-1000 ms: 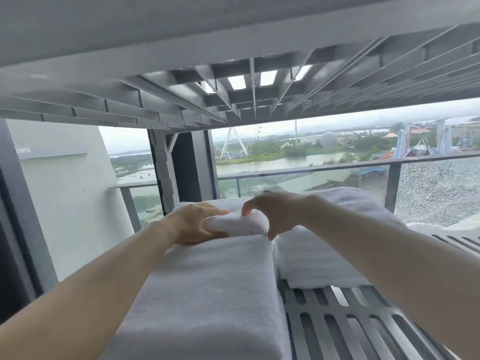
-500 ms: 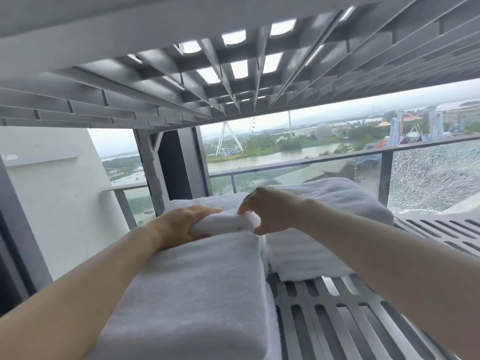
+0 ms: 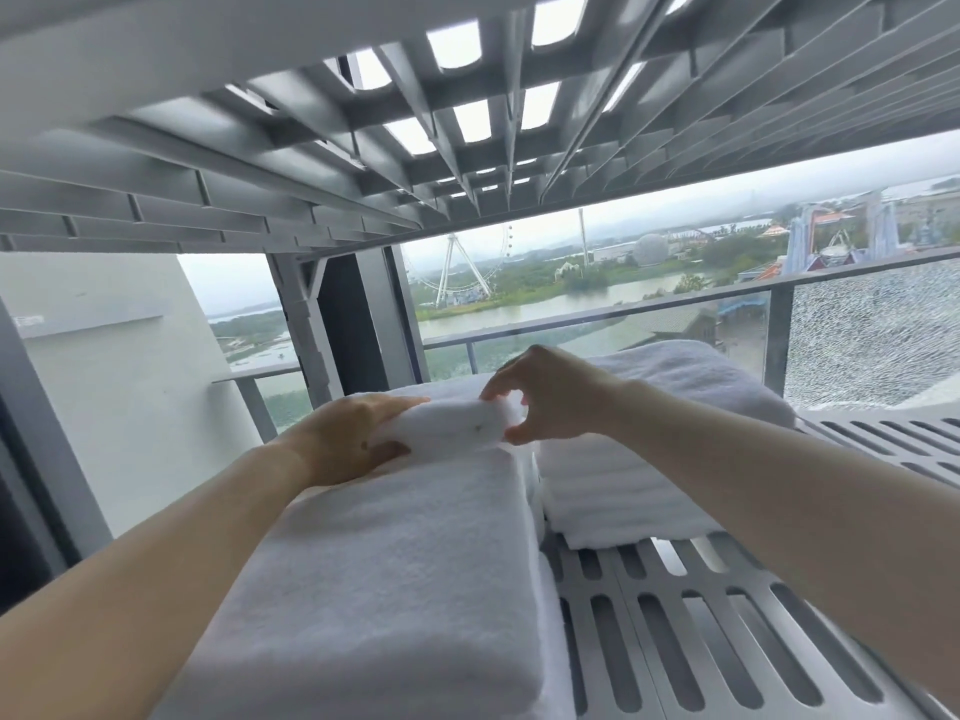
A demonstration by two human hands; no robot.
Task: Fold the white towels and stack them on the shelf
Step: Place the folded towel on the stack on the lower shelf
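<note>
A small folded white towel (image 3: 449,426) sits on top of a large folded white towel (image 3: 395,574) at the left of the slatted grey shelf (image 3: 727,631). My left hand (image 3: 345,441) holds the small towel's left end, thumb underneath. My right hand (image 3: 545,394) pinches its right end between thumb and fingers. Another stack of folded white towels (image 3: 649,459) lies to the right, behind my right forearm.
The upper shelf's grey ribbed underside (image 3: 467,122) hangs close overhead. A grey upright post (image 3: 322,324) stands at the back left beside a white wall (image 3: 119,397). Behind the shelf is a glass balcony railing (image 3: 623,324). Bare slats lie at the front right.
Both hands stay on the small towel; it now sits a little higher and more visible between them. The camera has tilted upward, showing more of the upper shelf.
</note>
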